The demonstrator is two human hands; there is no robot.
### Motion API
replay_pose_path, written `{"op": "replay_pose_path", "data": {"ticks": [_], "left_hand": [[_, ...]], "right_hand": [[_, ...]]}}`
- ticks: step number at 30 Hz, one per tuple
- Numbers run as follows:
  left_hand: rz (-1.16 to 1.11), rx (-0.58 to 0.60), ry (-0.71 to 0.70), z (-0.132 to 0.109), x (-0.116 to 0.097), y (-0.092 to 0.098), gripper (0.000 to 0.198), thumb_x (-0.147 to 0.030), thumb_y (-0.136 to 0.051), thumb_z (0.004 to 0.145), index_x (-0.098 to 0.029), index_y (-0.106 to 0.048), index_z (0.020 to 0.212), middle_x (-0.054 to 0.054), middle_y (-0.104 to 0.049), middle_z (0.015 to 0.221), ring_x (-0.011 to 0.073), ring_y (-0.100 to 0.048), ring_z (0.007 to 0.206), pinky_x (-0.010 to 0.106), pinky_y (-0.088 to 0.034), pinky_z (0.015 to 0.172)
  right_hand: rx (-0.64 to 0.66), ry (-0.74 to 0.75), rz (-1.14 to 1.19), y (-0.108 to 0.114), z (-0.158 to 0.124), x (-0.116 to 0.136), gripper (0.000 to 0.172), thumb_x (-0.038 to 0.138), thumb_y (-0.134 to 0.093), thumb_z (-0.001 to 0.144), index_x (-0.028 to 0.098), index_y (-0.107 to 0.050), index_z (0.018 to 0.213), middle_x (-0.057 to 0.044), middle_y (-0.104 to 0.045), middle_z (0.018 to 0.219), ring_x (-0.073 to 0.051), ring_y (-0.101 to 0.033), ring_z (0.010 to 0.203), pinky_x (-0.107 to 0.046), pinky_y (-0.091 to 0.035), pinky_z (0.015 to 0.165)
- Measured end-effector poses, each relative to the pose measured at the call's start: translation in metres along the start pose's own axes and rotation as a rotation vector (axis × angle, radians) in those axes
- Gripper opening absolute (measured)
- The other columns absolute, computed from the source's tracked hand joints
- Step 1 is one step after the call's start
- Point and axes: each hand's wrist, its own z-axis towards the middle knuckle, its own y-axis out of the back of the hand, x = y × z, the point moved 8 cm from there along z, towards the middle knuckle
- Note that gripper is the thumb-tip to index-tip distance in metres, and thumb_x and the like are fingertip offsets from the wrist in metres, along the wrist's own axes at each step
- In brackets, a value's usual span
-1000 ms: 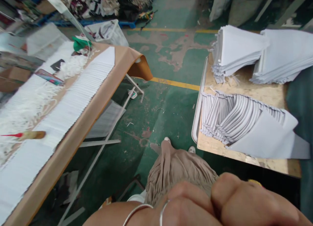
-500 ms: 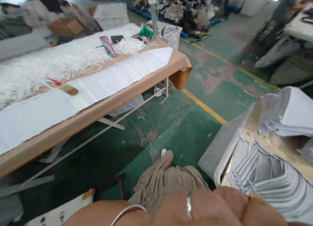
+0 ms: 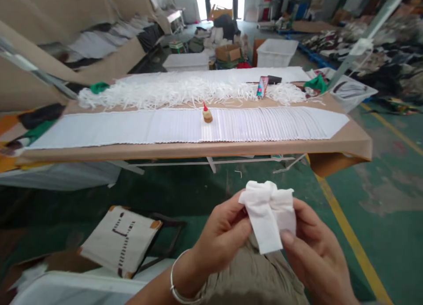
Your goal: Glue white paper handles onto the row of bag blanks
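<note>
A crumpled white tissue [image 3: 269,214] is stretched between my two hands, in front of my lap. My left hand [image 3: 220,237], with a silver bangle on the wrist, pinches its left side. On the right side, my right hand [image 3: 317,248] grips it with the thumb lying over the front. Beyond them, on the table, lies a long row of overlapping white pieces [image 3: 264,124]. A small glue bottle [image 3: 207,114] with a red nozzle rests on that row, apart from both hands.
A brown-covered table [image 3: 158,152] crosses the view, bearing a heap of white strips [image 3: 185,91] and a phone [image 3: 262,86]. Lower left is a stool with a white seat [image 3: 122,241], beside a white bin [image 3: 76,289]. Another white bin [image 3: 277,52] stands behind the table.
My view has swung left to face the table. My hands have come up from the bottom edge, and the white tissue now shows between them.
</note>
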Motion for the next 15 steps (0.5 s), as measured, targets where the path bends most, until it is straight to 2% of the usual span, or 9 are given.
{"op": "replay_pose_path", "data": {"ticks": [3, 7, 10, 12, 15], "left_hand": [[-0.109, -0.181, -0.003, 0.019, 0.013, 0.045, 0.034, -0.037, -0.071, 0.091, -0.018, -0.072, 0.119, 0.012, -0.069, 0.115, 0.0262, -0.064, 0.108, 0.035, -0.052, 0.094], [-0.174, -0.396, -0.011, 0.033, 0.021, 0.087, 0.038, -0.043, -0.079, 0.083, -0.016, -0.07, 0.108, 0.009, -0.069, 0.103, 0.0205, -0.065, 0.092, 0.03, -0.053, 0.083], [-0.203, -0.525, -0.023, 0.05, 0.027, 0.114, 0.045, -0.048, -0.082, 0.078, -0.015, -0.065, 0.103, 0.005, -0.066, 0.091, 0.0151, -0.061, 0.077, 0.026, -0.051, 0.071], [-0.195, -0.629, -0.037, 0.06, 0.031, 0.137, 0.046, -0.049, -0.084, 0.075, -0.014, -0.063, 0.096, 0.003, -0.062, 0.085, 0.0126, -0.058, 0.074, 0.023, -0.047, 0.068], [-0.169, -0.785, -0.05, 0.064, 0.033, 0.17, 0.044, -0.05, -0.082, 0.076, -0.014, -0.059, 0.089, 0.0, -0.057, 0.079, 0.0105, -0.053, 0.07, 0.022, -0.042, 0.064]], "right_hand": [[0.179, -0.056, 0.043, -0.025, 0.059, -0.012, 0.048, 0.036, -0.069, 0.091, 0.031, -0.056, 0.138, -0.007, -0.07, 0.128, -0.021, -0.072, 0.099, -0.028, -0.06, 0.079], [0.273, 0.015, -0.186, -0.044, 0.117, -0.013, 0.045, 0.031, -0.074, 0.087, 0.03, -0.063, 0.131, -0.003, -0.074, 0.118, -0.018, -0.073, 0.099, -0.022, -0.058, 0.085], [0.349, 0.17, -0.391, -0.055, 0.165, -0.009, 0.031, 0.032, -0.074, 0.086, 0.026, -0.07, 0.117, -0.002, -0.076, 0.103, -0.015, -0.073, 0.084, -0.016, -0.057, 0.073], [0.474, 0.232, -0.473, -0.07, 0.199, -0.016, 0.025, 0.034, -0.072, 0.087, 0.024, -0.071, 0.11, -0.002, -0.076, 0.095, -0.013, -0.071, 0.075, -0.014, -0.056, 0.067], [0.673, 0.19, -0.463, -0.099, 0.24, -0.038, 0.022, 0.036, -0.07, 0.088, 0.022, -0.07, 0.105, -0.003, -0.074, 0.089, -0.014, -0.07, 0.072, -0.017, -0.057, 0.066]]}}
